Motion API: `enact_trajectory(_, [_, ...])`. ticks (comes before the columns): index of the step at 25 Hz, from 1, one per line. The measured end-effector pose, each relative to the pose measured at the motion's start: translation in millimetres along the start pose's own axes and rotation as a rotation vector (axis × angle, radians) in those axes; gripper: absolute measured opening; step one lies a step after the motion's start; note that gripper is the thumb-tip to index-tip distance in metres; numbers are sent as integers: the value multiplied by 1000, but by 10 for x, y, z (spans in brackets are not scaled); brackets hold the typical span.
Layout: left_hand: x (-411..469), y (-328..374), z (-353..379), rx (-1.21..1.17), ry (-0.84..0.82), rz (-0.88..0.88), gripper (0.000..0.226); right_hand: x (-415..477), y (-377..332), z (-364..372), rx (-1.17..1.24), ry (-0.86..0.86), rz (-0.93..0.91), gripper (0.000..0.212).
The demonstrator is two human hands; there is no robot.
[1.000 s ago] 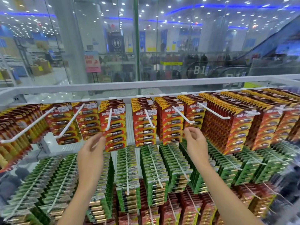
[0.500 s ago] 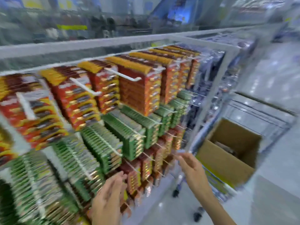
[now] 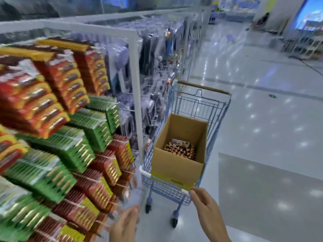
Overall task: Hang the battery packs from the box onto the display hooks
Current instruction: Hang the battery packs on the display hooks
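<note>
Shiny pale shop floor [image 3: 262,119] with light spots all over it, and the whole shot is pretty motion-blurred, so bear with me.

Right hand [image 3: 207,206] is empty and reaching out, fingers loosely straight, tips right at the near bottom corner of the cardboard box [image 3: 174,165]. Can't tell if it's actually touching the box or just short of it. Left hand [image 3: 125,226] sits low at the bottom edge, fingers relaxed, gripping nothing as far as I can see, just beside the lowest packs on the rack.

The box sits open-topped in a small blue wire cart [image 3: 162,188], and the loose battery packs [image 3: 180,150] are down in its bottom.

On the left, the display rack [image 3: 135,84] is crammed with hanging packs: red-orange ones [image 3: 52,84] up top, green ones [image 3: 73,145] below, dark red ones [image 3: 104,165] lowest. Its white corner post stands between those and the cart. Behind the post hang goods in clear bags [image 3: 153,67].
</note>
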State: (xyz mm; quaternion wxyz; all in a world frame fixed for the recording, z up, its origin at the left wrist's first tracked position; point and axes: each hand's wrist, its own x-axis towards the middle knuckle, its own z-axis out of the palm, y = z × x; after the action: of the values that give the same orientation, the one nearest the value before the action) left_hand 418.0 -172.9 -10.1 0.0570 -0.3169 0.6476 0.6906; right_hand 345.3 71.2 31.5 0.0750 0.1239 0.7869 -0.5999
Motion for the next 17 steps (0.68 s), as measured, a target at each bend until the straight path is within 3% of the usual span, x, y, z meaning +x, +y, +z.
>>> enact_trajectory(2, [167,80,379,-78,118,-6,26,237,108,-221,17,18,59,6])
enact_trajectory(6, [403,387,1081,-50,122,-19,8,620,192,-555,47,59,174,6])
enact_trajectory(10, [791,630,1465,24,69,-93,13,1049,253,-750,36,118,255,4])
enact_trajectory(17, [1949,1139,2037,182,-117,-7,17,1949,188,-673,-8,182,383,10])
